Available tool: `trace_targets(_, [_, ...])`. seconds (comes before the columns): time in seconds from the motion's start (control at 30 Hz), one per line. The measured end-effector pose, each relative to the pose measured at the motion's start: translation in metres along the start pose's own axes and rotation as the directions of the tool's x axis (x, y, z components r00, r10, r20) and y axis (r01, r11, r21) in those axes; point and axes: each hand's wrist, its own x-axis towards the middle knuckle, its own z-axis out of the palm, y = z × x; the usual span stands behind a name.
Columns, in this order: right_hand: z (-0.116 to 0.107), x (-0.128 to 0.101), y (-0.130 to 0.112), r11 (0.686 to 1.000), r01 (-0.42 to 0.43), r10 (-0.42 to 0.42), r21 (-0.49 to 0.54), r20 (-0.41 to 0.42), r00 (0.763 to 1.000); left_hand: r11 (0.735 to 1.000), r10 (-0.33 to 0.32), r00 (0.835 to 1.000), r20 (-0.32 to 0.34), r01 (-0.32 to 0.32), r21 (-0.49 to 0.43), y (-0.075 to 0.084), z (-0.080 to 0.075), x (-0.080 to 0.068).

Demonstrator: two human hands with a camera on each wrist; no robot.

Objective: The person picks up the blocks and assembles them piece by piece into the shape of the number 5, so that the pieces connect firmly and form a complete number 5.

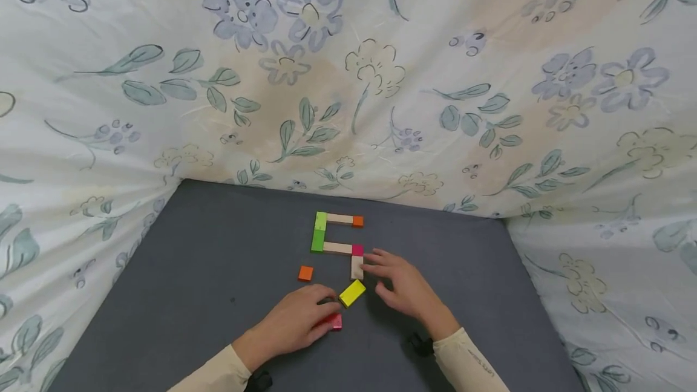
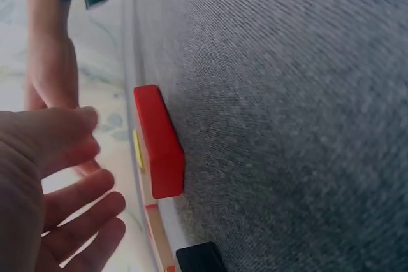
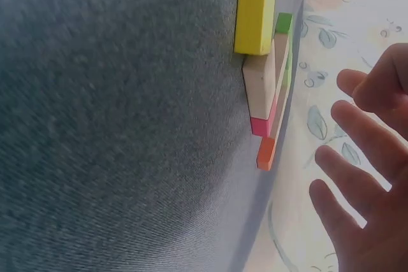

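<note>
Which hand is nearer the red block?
Left. The left hand lies over the red block, fingers beside it; the right hand sits farther off, by the plain wooden block.

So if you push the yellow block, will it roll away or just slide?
It would probably slide, not roll: the yellow block is a flat slab with square edges, lying on its broad face. The grey cloth under it looks woven and a bit rough, so it would likely stop quickly. It looks stiff, like painted wood, and probably light for its size.
</note>
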Motion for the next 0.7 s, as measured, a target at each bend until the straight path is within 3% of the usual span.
trace_targets(0.17, [0.002,-0.008,-0.005,0.999,0.013,-0.014,0.030,0.043,0.999,0.999,-0.053,0.997,0.062,0.053,0.010,0.000,0.005,0.000])
trace_targets(0.33, [0.007,-0.010,-0.008,0.998,0.014,-0.019,0.053,0.088,0.996,0.998,-0.063,0.993,0.104,0.061,0.021,-0.001,0.009,0.003])
trace_targets(0.7, [0.019,-0.012,-0.009,0.997,0.059,-0.065,0.056,0.110,0.992,0.998,-0.056,0.990,0.132,0.052,0.038,-0.002,0.012,0.007])
